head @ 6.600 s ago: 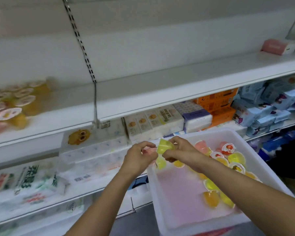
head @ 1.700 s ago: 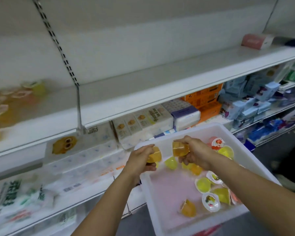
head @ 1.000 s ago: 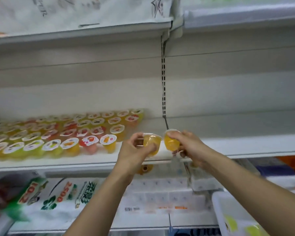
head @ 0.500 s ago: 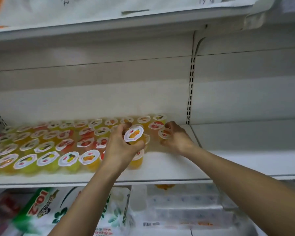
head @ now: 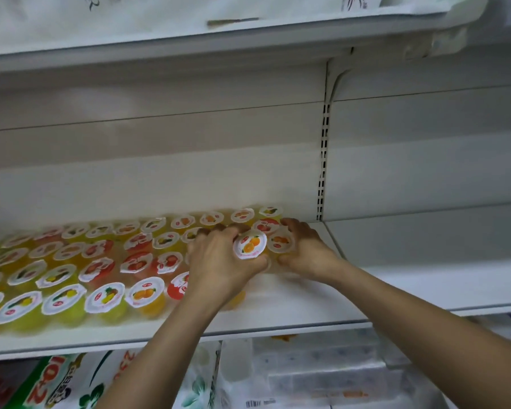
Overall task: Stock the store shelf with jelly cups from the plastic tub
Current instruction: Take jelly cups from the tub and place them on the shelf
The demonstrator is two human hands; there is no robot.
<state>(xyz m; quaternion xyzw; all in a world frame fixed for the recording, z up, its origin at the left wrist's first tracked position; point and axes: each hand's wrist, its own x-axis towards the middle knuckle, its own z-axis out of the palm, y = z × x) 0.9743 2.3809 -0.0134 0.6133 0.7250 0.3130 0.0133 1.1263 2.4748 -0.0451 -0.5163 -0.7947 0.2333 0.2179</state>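
Several rows of jelly cups [head: 104, 270] with white fruit-print lids fill the left part of the white shelf [head: 292, 308]. My left hand [head: 219, 261] grips an orange jelly cup [head: 250, 243] at the right end of the rows, its lid facing up. My right hand [head: 306, 252] holds a second orange jelly cup [head: 280, 242] right beside it, low on the shelf. The plastic tub is out of view.
A slotted upright [head: 323, 166] divides the back wall just right of my hands. A bare stretch of shelf [head: 425, 255] lies beyond it. Packaged goods [head: 307, 376] sit on the shelf below. White bags [head: 189, 10] lie on the shelf above.
Both hands carried orange cups from the tub up to the shelf. Since half a second ago they have lowered the two cups at the right end of the rows.
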